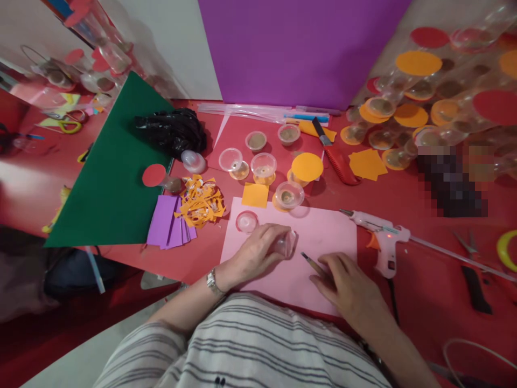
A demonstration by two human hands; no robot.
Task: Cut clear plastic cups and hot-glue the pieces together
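Observation:
My left hand (260, 249) is closed around a small clear plastic cup (286, 244), tipped on its side above the pink sheet (335, 226). In my right hand (349, 283) is a slim tan-handled tool (313, 264) with a dark tip; its exact kind is unclear. The tip points at the cup but stays apart from it. Beyond my left hand, another clear cup (246, 221) rests on the pink sheet. Further back stand several clear cups, one of them a cup with brown contents (289, 195), and an orange paper disc (307, 167) tops another.
To the right lies a glue gun (383, 237) with its light on and a long glue stick in it. A red utility knife (339, 161) is behind. At left are orange paper scraps (202, 202), purple paper (165, 221), a black bag (173, 131) and a green board (109, 178).

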